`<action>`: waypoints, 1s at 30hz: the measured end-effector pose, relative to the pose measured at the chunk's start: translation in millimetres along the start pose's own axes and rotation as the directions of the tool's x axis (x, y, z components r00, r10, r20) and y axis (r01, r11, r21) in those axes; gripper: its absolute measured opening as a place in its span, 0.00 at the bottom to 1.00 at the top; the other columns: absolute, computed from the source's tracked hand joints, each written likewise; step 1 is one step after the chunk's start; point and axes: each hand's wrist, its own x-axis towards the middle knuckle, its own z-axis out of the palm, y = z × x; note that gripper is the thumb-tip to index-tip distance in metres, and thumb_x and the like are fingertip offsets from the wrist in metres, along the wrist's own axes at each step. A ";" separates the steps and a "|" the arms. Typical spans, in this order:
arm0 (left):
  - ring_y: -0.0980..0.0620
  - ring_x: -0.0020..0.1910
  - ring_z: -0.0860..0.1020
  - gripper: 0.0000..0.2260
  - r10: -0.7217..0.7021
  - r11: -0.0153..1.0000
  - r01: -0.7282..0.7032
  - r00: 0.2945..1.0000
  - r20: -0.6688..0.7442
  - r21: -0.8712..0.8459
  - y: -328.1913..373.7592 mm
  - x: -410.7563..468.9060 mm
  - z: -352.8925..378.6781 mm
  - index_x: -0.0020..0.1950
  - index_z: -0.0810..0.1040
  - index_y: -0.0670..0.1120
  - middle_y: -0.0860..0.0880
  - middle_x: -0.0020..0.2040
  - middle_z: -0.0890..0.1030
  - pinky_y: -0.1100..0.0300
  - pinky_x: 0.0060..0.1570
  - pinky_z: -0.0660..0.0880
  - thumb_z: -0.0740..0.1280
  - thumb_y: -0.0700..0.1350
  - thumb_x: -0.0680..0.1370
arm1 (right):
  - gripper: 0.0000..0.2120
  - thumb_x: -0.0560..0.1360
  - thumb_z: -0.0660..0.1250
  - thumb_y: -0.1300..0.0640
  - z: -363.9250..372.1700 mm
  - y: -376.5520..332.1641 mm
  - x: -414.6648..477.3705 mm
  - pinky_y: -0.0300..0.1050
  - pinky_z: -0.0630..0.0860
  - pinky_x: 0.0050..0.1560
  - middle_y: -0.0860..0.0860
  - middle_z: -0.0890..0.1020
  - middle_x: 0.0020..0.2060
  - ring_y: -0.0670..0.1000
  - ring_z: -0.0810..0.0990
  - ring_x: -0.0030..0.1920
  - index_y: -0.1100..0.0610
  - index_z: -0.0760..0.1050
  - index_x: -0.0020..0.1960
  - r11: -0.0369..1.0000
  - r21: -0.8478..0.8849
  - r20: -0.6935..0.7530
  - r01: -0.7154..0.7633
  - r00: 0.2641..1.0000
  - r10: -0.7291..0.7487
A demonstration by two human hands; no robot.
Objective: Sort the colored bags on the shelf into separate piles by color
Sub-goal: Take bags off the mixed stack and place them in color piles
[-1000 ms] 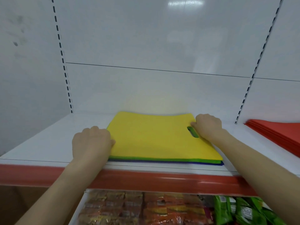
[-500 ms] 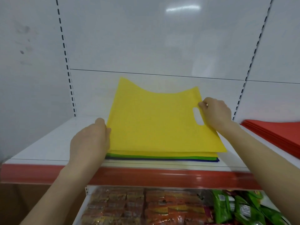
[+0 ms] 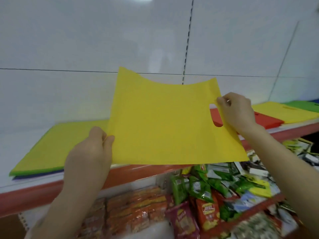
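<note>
Shelf (image 3: 34, 195) runs 9 to 3 o'clock. Mixed stack (image 3: 57, 145) at 9. Yellow bag (image 3: 164, 128) at centre, held spread above the shelf, likely bound for yellow pile (image 3: 283, 112) at 3. Left hand (image 3: 89, 152) grip pinches its edge; right hand (image 3: 236, 111) pinches beside the handle cutout.

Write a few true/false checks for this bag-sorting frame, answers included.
1. Both hands hold the yellow bag. True: the left hand pinches its left edge, and the right hand pinches beside its handle cutout.
2. The yellow bag lies flat on the shelf. False: it is held up, clear of the shelf.
3. A red pile lies beside a yellow pile at right. True.
4. The stack at left has a red bag on top. False: its top is yellow, with green and blue edges below.
5. Snack packets fill the level under the shelf. True.
</note>
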 end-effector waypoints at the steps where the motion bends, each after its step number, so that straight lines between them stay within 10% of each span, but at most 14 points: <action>1: 0.38 0.20 0.71 0.09 -0.002 1.000 0.002 1.000 0.019 -0.019 13.5 -0.5 9.1 0.37 0.69 0.38 0.47 0.21 0.62 0.60 0.27 0.60 0.65 0.41 0.73 | 0.14 0.79 0.59 0.53 -10.3 16.2 0.0 0.49 0.69 0.43 0.60 0.80 0.45 0.61 0.75 0.50 0.62 0.77 0.50 1.000 -0.017 -0.009 -0.016 1.000 0.016; 12: 0.35 0.39 0.76 0.10 0.030 0.958 0.015 0.988 0.151 -0.287 219.5 -15.7 124.6 0.45 0.69 0.42 0.38 0.36 0.77 0.49 0.37 0.68 0.61 0.49 0.78 | 0.13 0.79 0.58 0.52 -152.0 227.6 5.8 0.48 0.65 0.39 0.57 0.77 0.40 0.58 0.72 0.43 0.60 0.75 0.46 0.960 -0.232 -0.120 -0.159 0.984 0.134; 23: 0.57 0.19 0.60 0.08 0.322 0.851 -0.201 0.930 0.178 -0.485 375.9 -22.7 236.2 0.37 0.67 0.46 0.56 0.21 0.57 0.66 0.20 0.51 0.63 0.46 0.75 | 0.14 0.80 0.58 0.52 -223.6 389.2 19.0 0.48 0.70 0.41 0.54 0.78 0.39 0.55 0.75 0.42 0.60 0.76 0.47 0.896 -0.330 -0.220 -0.295 0.948 0.231; 30: 0.51 0.19 0.61 0.09 0.386 0.821 -0.278 0.914 0.126 -0.499 448.6 0.7 316.3 0.37 0.72 0.40 0.54 0.22 0.61 0.64 0.19 0.59 0.64 0.45 0.74 | 0.14 0.80 0.58 0.51 -221.6 472.2 70.7 0.47 0.68 0.40 0.54 0.78 0.39 0.57 0.76 0.43 0.59 0.76 0.47 0.885 -0.347 -0.251 -0.310 0.940 0.231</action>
